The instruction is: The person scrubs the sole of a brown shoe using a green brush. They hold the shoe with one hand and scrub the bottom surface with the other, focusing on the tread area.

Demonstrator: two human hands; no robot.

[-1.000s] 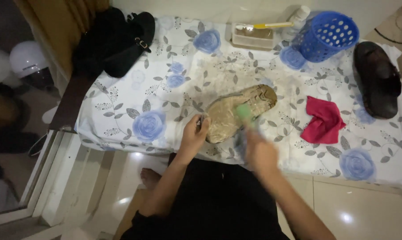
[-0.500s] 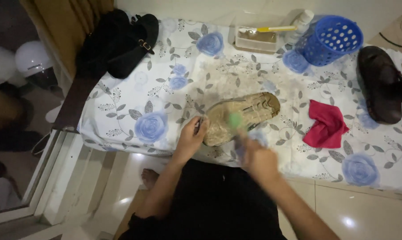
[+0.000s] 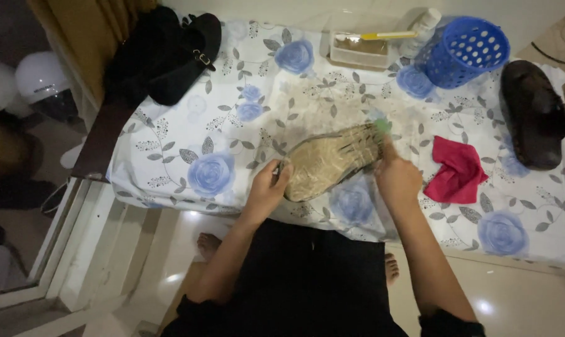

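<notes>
Tan, dirt-caked shoe (image 3: 332,161) lying sole up and slantwise on the rose-print cloth near its front edge, heel end lower left, small green-headed brush (image 3: 382,126) touching its upper right end

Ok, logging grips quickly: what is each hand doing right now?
Left hand: closed on the muddy shoe sole.
Right hand: closed on a green brush.

Your right hand (image 3: 396,178) has moved the green brush (image 3: 382,126) from the middle of the shoe (image 3: 332,161) up to its far end, near the toe. A second ago the brush sat lower, over the sole's centre. Your view has shifted slightly too, bringing the shoe more to the middle.
</notes>
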